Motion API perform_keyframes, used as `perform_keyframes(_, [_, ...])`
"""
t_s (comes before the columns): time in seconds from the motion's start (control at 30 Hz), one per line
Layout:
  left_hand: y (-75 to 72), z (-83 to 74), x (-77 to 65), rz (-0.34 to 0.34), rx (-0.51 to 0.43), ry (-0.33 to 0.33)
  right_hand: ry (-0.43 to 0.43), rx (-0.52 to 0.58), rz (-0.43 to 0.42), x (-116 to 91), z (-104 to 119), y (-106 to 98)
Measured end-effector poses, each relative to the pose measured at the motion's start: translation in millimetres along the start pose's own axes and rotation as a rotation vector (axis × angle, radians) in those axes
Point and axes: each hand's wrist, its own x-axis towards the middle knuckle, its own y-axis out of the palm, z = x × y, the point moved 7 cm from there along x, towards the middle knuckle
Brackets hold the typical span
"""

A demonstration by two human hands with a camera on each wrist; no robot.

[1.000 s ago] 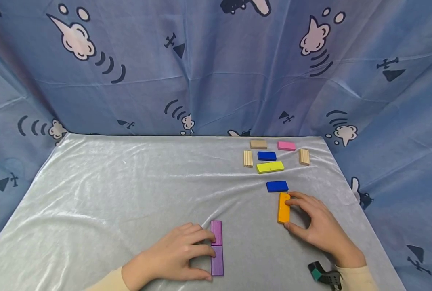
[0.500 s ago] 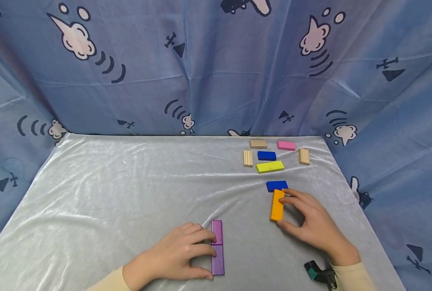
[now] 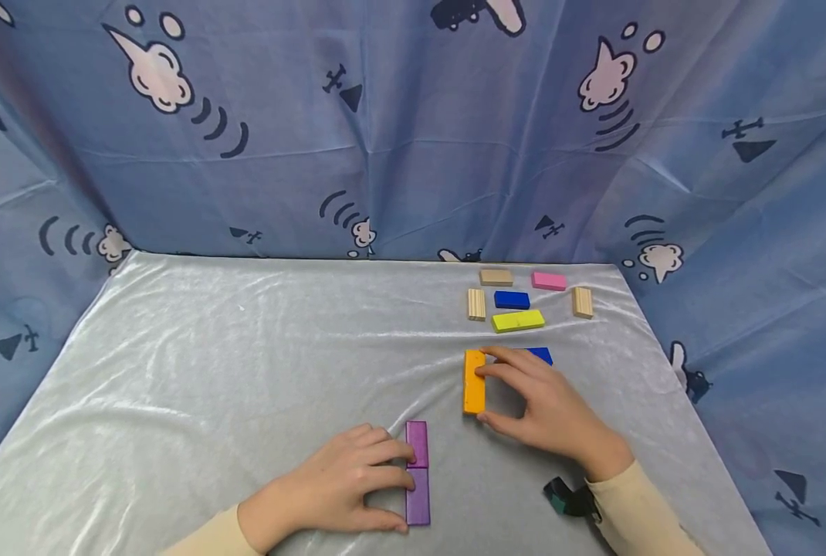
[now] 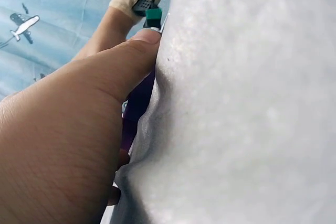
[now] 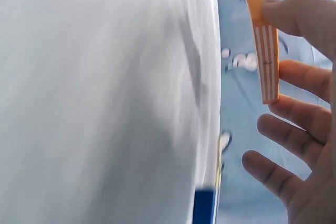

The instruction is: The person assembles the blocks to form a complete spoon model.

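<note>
Two purple wooden blocks (image 3: pixel 418 494) lie end to end in a line on the cloth, near the front. My left hand (image 3: pixel 340 486) rests against their left side, fingertips touching the blocks and thumb beside the nearer one's front corner. In the left wrist view the thumb and back of the left hand (image 4: pixel 79 114) hide most of the purple blocks (image 4: pixel 139 98). My right hand (image 3: pixel 552 405) holds an orange block (image 3: pixel 474 382) by its ends between thumb and fingers. The right wrist view shows the orange block (image 5: pixel 266 59) raised off the cloth, its underside ridged.
Right of centre lie a partly covered blue block (image 3: pixel 541 355), a yellow block (image 3: pixel 519 320), another blue block (image 3: pixel 512 300), a pink block (image 3: pixel 548 281) and several plain wooden blocks (image 3: pixel 476 304). A blue patterned curtain (image 3: pixel 413 131) hangs behind the grey cloth-covered table (image 3: pixel 246 347).
My right hand has lifted the orange block and carried it left, away from beside the nearer blue block. The left hand and the purple blocks have stayed put.
</note>
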Motion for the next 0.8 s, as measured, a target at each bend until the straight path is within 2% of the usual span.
perform_keyframes(0.13, [0.7, 1.1, -0.3, 0.008, -0.015, -0.008, -0.057, 0.058, 0.028, 20.6, 14.4, 14.3])
perform_keyframes(0.33, [-0.5, 1.2, 0.0, 0.008, -0.023, -0.011, -0.092, 0.071, 0.057, 38.9, 27.2, 34.7])
perform_keyframes(0.57, [-1.5, 2.4, 1.3, 0.005, -0.005, 0.002, -0.078, 0.085, 0.095, 48.4, 34.3, 48.5])
perform_keyframes(0.8, [-0.3, 1.9, 0.4, -0.012, -0.012, 0.009, -0.047, 0.098, 0.129, 46.9, 31.2, 59.7])
